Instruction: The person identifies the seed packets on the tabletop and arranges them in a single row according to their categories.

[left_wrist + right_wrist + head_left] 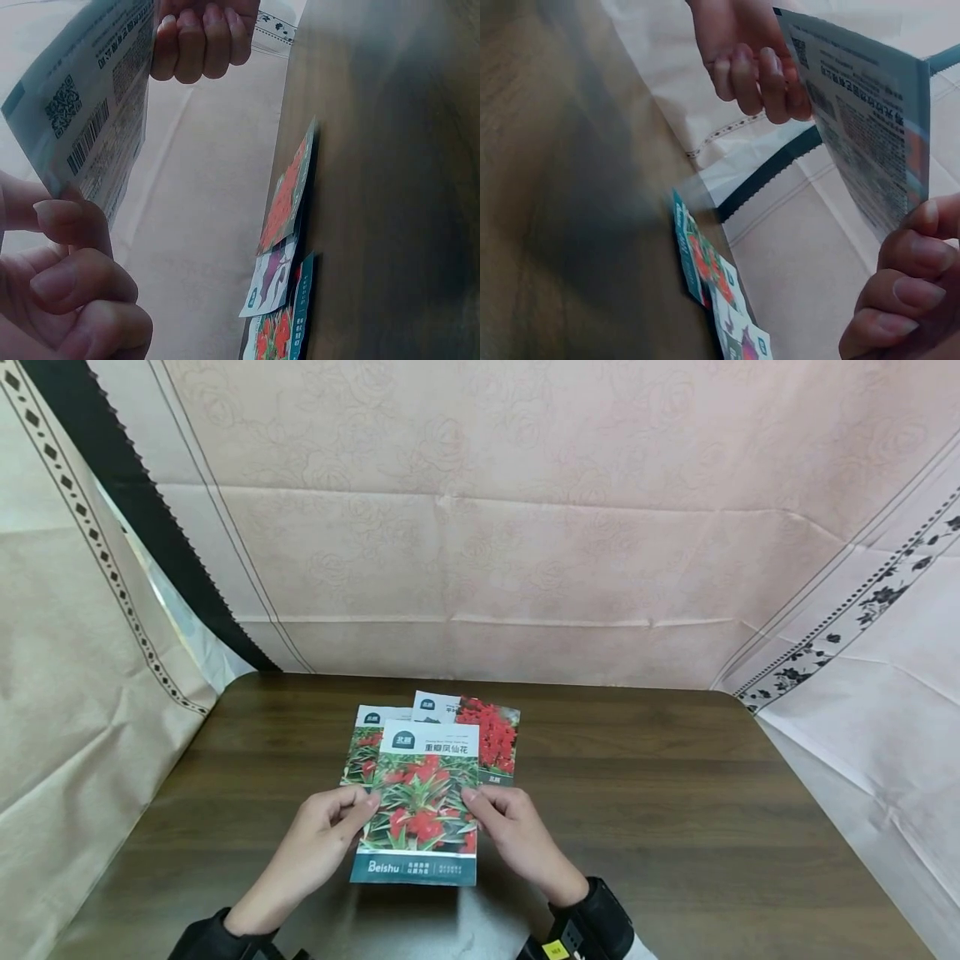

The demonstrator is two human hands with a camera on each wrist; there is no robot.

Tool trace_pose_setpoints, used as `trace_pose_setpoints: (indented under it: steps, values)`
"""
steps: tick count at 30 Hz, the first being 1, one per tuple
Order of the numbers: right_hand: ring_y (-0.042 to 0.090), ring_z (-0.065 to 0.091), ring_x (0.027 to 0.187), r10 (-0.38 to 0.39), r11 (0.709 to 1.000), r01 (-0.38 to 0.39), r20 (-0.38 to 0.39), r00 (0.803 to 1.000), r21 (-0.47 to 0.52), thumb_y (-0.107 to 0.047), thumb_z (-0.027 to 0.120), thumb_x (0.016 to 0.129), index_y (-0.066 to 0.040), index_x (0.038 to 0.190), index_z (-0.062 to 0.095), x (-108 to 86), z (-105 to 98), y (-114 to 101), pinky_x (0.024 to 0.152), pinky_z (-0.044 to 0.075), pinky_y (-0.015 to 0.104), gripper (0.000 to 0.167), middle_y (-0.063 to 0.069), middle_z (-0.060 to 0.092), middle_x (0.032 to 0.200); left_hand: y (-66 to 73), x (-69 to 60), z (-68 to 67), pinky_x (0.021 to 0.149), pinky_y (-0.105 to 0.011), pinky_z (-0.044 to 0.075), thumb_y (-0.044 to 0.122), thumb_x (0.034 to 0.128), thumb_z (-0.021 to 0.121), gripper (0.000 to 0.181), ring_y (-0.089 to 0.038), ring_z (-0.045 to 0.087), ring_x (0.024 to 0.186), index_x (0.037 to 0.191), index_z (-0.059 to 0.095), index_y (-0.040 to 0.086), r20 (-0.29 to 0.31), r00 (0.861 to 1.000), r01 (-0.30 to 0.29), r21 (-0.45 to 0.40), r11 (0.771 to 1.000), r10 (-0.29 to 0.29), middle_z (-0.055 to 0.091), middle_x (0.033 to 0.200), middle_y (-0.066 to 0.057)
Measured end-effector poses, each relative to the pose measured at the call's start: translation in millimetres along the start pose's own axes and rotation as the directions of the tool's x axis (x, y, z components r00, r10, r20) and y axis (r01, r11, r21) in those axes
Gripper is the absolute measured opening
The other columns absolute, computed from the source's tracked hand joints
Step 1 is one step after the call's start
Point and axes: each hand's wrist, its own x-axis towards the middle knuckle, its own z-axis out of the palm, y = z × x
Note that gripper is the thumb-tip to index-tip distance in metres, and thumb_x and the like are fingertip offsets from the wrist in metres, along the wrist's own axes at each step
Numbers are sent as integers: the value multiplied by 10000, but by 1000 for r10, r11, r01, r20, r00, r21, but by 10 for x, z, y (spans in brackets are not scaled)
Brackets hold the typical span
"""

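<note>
A seed packet with red flowers and a teal bottom band is held up above the table, front side facing the head camera. My left hand pinches its left edge between thumb and fingers. On the opposite edge, my right hand pinches it the same way. Its back, with a QR code and barcode, shows in both wrist views. Behind it on the table lie a red-flowered packet at left and another red-flowered packet at right. Between these, a purple-flowered packet is mostly hidden in the head view.
The brown wooden table reaches out on both sides of the hands. Pale patterned cloth hangs behind its far edge and along the sides. A dark strip runs down the cloth at the upper left.
</note>
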Motion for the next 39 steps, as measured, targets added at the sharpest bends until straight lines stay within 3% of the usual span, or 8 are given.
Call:
trace_pose_setpoints:
  steps: [11,18,23,33,39]
  values:
    - [80,472,658,-38,997,39,4,999,-68,-374,529,992,-40,816,669,-24,97,10,565,327,183,403,26,594,731,-20,-83,-66,530,-248,313,429,970,548,449,-106,364,539,719,490,61,-31,999,21,71,997,-19,356,576,6]
    - [37,450,630,-106,986,106,6,994,-129,-404,536,982,-65,664,515,-18,140,49,573,318,166,466,-9,484,644,-57,-129,-101,541,-236,310,424,962,564,431,-100,399,558,717,521,72,-41,999,7,135,991,-1,376,575,26]
    - [26,454,630,-116,981,118,22,993,-157,-415,537,979,-64,655,526,-23,161,43,576,329,166,478,-21,557,681,-93,-150,-121,524,-231,315,390,954,594,382,-86,400,550,717,557,92,-52,999,11,167,986,-2,383,551,38]
    - [32,400,568,-113,974,118,35,993,-192,-443,540,971,-86,643,514,-13,212,76,550,318,172,486,-43,393,594,-143,-223,-161,519,-221,331,401,939,614,369,-74,417,534,690,571,131,-67,998,1,210,978,14,392,528,48]
    - [31,422,588,-104,974,111,44,994,-200,-447,532,973,-72,659,541,-16,243,72,562,324,170,490,-54,409,602,-163,-250,-177,511,-216,321,399,938,614,375,-65,403,528,678,568,133,-72,997,-10,234,972,28,384,522,52]
